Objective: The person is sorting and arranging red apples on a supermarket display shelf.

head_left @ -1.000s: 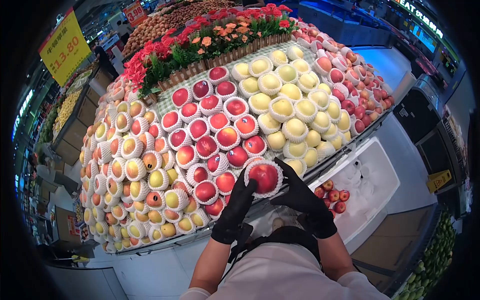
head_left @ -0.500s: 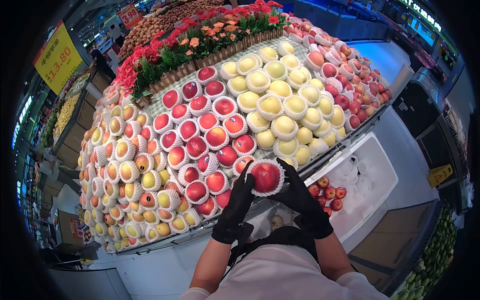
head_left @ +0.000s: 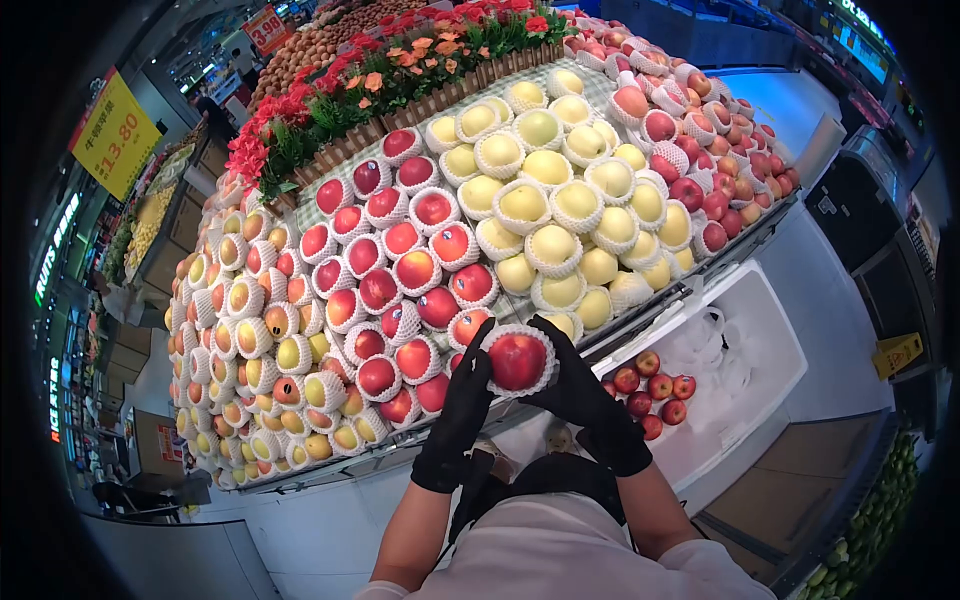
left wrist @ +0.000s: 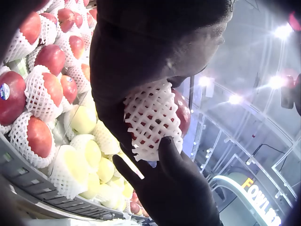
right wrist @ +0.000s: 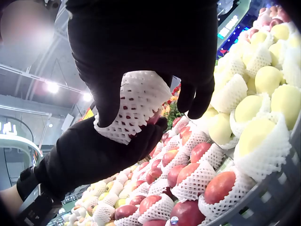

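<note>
while both hands [head_left: 462,405] [head_left: 580,400] hold fruit [head_left: 518,361], the rack edge [left wrist: 28,172] lies near.

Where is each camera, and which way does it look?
Head: on the head, facing forward and down at the red apple; left hand, right hand, forearms and shirt show.
Left wrist: on that wrist, facing the foam net; both hands show, ceiling lights beyond.
Right wrist: on that wrist, facing the same net; both hands show, yellow fruit beyond.
Both wrist views share the apple.

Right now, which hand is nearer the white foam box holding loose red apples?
Right: in the head view, the right hand is just left of the white foam box; the left hand is farther left, beyond the held red apple.
</note>
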Available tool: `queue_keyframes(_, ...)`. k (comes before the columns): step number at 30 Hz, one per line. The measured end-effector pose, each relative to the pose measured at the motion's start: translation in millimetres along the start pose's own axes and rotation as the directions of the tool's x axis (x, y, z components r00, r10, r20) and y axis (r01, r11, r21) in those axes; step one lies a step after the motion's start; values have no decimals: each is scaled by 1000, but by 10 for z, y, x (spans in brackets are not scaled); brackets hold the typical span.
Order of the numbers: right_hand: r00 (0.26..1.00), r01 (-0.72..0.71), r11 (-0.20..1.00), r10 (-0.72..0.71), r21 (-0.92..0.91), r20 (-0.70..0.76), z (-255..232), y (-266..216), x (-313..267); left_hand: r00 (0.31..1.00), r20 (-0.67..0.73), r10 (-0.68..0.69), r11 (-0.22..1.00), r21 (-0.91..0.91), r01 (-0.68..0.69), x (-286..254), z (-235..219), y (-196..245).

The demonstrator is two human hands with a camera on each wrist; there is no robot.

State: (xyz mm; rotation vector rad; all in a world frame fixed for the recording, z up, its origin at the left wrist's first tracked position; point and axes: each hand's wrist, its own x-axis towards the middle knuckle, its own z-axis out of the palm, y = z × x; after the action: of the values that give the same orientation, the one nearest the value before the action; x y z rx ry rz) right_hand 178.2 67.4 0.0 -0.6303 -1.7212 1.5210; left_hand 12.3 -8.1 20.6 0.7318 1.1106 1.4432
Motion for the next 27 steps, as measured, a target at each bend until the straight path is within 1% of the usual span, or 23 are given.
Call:
queue_keyframes(2,997,70,995,-72,-65,-30,21,61,-2,999,-22,-29,1000,-13,28,-5,31,32)
queue_keyframes(3,997,70,994,-73,-80,-37,27,71,-12,999,-32,-40,999,-23,39,5,52,53)
queue_keyframes(4,996,74,992,-77,-98,-37,20,76,-14,1000,-1,18,994,106,-17,41,9,10)
queue_keyframes(6,995,90,986,-95,-139,-36,10,84,9,991,70,118,925,354,-135,115,-188,-148)
queue_keyframes(8,993,101,979,-109,-180,-35,8,24,7,992,56,116,946,299,-127,98,-229,-173)
queue_keyframes(9,993,96,986,-105,-139,-60,27,-49,17,992,53,118,954,271,-128,103,-241,-180)
queue_keyframes(11,996,62,992,-69,-110,-64,59,-100,23,1000,-8,12,999,47,-12,128,-275,-248)
queue_keyframes(12,996,46,994,-53,-96,-65,69,-119,26,999,-29,-43,997,-68,41,130,-278,-269)
queue_keyframes(14,995,61,990,-70,-125,-66,91,-171,49,1000,-10,-3,980,-197,1,114,-163,-243)
queue_keyframes(15,995,66,988,-75,-137,-66,106,-180,58,999,26,24,999,25,-24,78,-128,-183)
queue_keyframes(16,996,67,986,-76,-155,-49,114,-168,76,997,62,51,968,244,-65,39,-60,-81)
queue_keyframes(17,997,69,982,-75,-174,-31,119,-146,105,990,136,46,721,681,-127,-40,127,237)
queue_keyframes(19,996,87,979,-91,-185,-10,158,-90,128,989,142,30,446,884,-141,-103,176,377)
queue_keyframes(20,994,106,978,-109,-180,-8,183,-63,136,995,87,51,588,803,-100,-110,115,319)
queue_keyframes(22,990,141,979,-142,-146,1,222,-67,168,987,58,150,631,763,-140,-95,-5,255)
queue_keyframes(24,986,168,982,-168,-86,14,281,-104,189,942,137,305,429,864,-264,-77,-158,211)
queue_keyframes(26,981,190,974,-183,-126,64,314,-29,212,963,77,260,710,661,-244,29,-417,-43)
queue_keyframes(27,979,198,969,-188,-145,84,347,-16,224,972,57,227,820,528,-222,56,-535,-134)
